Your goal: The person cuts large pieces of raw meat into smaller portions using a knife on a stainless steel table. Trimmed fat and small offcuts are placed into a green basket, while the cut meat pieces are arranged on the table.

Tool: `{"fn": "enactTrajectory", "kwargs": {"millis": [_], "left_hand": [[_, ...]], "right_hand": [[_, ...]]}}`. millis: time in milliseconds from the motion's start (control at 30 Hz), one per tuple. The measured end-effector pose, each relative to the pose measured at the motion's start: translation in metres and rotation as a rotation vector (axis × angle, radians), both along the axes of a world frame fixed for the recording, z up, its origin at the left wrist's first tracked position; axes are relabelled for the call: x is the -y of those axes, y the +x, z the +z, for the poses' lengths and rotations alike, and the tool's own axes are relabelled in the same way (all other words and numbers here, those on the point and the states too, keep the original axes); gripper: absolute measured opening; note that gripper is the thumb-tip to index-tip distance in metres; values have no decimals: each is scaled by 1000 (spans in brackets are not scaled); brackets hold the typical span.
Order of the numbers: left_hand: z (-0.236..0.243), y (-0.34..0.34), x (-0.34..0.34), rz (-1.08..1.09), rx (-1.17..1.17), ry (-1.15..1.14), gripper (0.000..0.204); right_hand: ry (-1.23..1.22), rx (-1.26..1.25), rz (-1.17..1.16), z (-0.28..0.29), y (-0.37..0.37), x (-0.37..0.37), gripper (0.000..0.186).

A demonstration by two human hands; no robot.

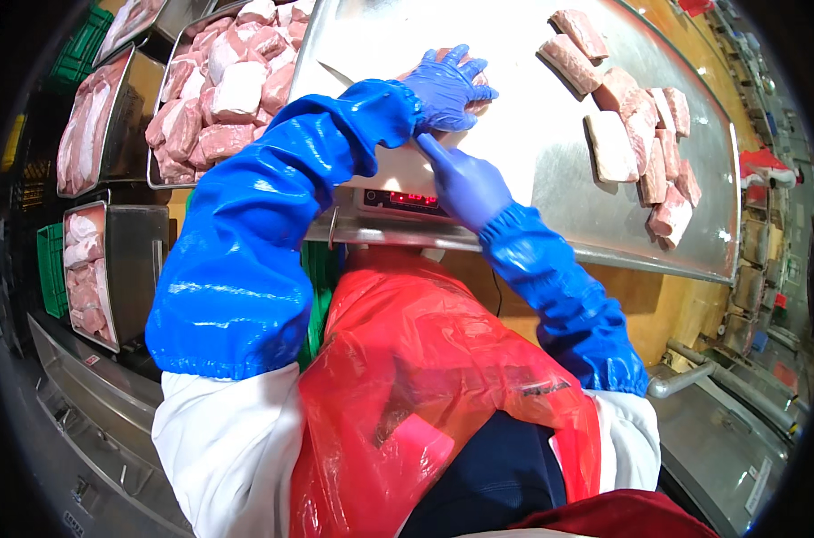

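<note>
My left hand, in a blue glove, lies with spread fingers on a piece of pink meat on the white cutting board. The palm and fingers hide most of that piece. Just below it, my right hand, also gloved, is closed around a knife, its index finger stretched forward. My left sleeve covers most of the knife; what looks like its pale blade tip shows beyond the sleeve on the board. A digital scale display with red digits sits at the board's near edge.
Several cut meat pieces lie on the steel table at right. At left stand a metal tray heaped with meat chunks, another tray with long pieces, and a smaller one. Green crates stand beside them.
</note>
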State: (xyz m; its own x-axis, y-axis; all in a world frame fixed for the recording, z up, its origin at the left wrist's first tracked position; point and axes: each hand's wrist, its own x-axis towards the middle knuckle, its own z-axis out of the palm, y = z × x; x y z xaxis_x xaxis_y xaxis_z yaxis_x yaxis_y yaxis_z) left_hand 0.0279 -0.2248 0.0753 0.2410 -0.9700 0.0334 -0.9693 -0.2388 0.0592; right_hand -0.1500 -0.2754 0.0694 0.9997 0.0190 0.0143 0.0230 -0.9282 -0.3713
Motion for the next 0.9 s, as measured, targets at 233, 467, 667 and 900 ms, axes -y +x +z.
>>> {"fn": "enactTrajectory", "kwargs": {"millis": [233,467,667,900], "left_hand": [[-11,7,-4,-81,-37,-81,52],[-10,17,-34,-59,-141,-427,48],[-25,-103,-109,498,-326,-754,19],[-61,-95,-131,503,-174,-818,13]], "right_hand": [[-95,-310,40,56,-98,55,82],[-260,-428,89,107,-148,113,73],[444,-37,-219,81,-136,96,66],[69,-47,34,40,-59,14,82]]}}
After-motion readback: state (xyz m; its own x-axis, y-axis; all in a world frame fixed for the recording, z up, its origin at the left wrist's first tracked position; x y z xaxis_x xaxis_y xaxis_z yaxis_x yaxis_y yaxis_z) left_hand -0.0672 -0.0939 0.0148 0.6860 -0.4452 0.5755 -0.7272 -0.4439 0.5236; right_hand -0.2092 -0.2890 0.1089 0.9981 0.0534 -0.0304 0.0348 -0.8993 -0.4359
